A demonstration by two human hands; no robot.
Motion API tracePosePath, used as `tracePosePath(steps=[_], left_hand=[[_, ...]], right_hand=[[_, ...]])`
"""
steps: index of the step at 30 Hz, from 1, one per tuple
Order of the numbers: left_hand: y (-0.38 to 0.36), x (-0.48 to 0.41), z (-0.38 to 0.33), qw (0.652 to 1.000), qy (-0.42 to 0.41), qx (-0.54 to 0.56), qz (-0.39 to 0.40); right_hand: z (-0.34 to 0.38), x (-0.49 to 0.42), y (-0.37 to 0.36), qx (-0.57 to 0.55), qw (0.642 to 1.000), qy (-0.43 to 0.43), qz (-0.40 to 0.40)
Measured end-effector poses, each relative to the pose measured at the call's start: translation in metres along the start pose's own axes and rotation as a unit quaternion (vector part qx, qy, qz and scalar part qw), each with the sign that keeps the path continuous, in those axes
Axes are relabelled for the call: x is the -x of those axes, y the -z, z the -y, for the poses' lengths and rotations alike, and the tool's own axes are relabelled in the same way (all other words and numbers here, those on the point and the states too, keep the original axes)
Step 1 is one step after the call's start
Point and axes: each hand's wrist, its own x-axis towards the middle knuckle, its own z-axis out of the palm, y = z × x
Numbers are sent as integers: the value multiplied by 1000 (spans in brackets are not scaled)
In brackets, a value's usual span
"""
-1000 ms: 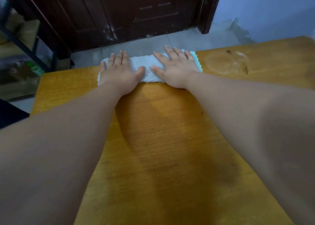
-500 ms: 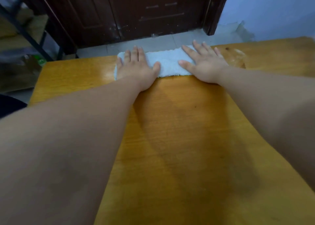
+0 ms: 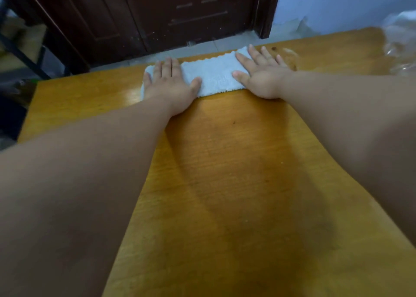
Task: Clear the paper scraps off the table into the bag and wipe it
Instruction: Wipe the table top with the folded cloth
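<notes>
A folded white cloth lies flat along the far edge of the wooden table. My left hand presses its left end with straight, spread fingers. My right hand presses its right end the same way, palm down. Both arms stretch far forward across the tabletop. A clear plastic bag shows at the far right edge of the table, partly cut off by the frame. No paper scraps are visible on the table.
A dark wooden door stands beyond the table, with pale floor tiles below it. A dark metal rack with clutter stands at the left. A blue wall is at the right.
Both hands have slid the cloth to the right along the far edge of the table. The view has shifted, and the plastic bag has come into view at the right.
</notes>
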Motion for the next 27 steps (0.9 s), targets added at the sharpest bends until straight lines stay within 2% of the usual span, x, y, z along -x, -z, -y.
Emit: tracePosePath(steps=[13,20,27], left_hand=[[-15,100,-11,999,-27,16,30],[-22,170,-19,997,-39,40,45],[-27,256,-29,995,-73,29,62]], right_hand=[[-2,107,-21,4,999,-18,28],[10,179,-39,78,996,-43,17],[6,265,-53,25,999,-20,37]])
